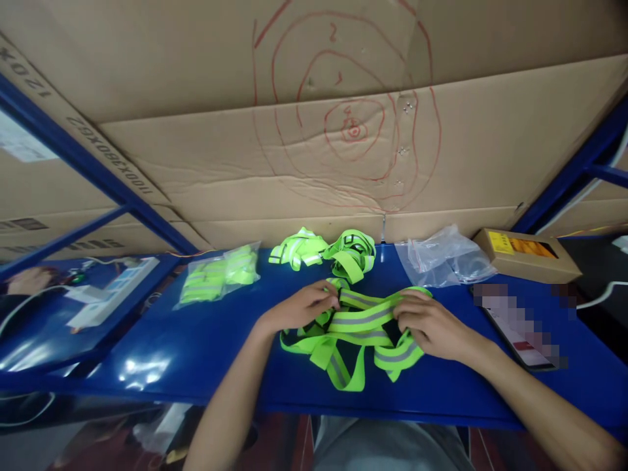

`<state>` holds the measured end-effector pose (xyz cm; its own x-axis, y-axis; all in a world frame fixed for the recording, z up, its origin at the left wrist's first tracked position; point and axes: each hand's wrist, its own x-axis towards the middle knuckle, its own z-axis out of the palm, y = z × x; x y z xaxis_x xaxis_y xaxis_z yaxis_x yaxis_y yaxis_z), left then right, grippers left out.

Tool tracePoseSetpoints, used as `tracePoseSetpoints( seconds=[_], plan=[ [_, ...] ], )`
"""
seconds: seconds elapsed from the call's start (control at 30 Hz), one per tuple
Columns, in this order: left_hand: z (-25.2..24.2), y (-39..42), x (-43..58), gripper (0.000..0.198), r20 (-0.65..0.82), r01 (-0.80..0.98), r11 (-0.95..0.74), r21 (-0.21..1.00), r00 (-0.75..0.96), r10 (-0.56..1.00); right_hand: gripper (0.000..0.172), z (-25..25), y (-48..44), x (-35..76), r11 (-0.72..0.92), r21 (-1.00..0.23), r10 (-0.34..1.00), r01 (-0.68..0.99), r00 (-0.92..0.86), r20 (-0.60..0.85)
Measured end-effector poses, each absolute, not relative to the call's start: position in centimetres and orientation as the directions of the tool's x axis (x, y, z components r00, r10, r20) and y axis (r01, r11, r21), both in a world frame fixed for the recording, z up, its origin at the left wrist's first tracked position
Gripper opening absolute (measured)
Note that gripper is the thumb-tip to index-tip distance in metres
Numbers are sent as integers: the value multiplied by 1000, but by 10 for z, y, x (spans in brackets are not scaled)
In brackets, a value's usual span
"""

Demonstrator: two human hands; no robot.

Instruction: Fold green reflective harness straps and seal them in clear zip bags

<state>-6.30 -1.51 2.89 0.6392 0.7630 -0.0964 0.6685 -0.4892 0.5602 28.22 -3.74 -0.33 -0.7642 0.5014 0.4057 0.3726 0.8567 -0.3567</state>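
A loose bundle of neon-green reflective strap (366,320) with a grey stripe lies in loops on the blue table in front of me. My left hand (299,306) is closed on the bundle's left side, its fingertips pressed together on the strap. On the right side, my right hand (432,324) has its fingers bent round another part of the strap. Just behind sit two more green bundles, a folded one (299,248) and a coiled one (352,254). To the left lies a clear bag (219,275) with green straps inside.
Clear plastic bags (446,255) and a cardboard box (527,254) stand at the back right. A phone (520,333) lies right of my right hand. A power strip (115,291) is at far left, near another person's hand (30,281). Cardboard (196,150) walls the back.
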Motion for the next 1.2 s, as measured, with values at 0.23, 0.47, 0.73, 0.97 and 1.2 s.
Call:
tracePoseSetpoints(
  seconds=[0.23,0.47,0.73,0.97,1.2],
  plan=[
    [17,-18,-64,45,-117,874,-325,360,388,914,29,-14,-49,270,880,-341,466,331,-741,484],
    [10,-28,-37,43,-57,850,-409,331,450,891,33,-15,-48,266,881,-260,471,395,-679,564],
    [-4,-37,-3,55,238,626,-741,245,702,671,53,-14,-53,251,796,-237,586,557,-611,532],
    [-14,-43,9,55,357,576,-763,293,674,646,18,-10,-50,255,614,-572,787,544,-478,390],
    [-17,-43,15,50,235,633,-687,355,651,722,29,-6,-47,257,324,-884,893,338,-416,168]
  ],
)
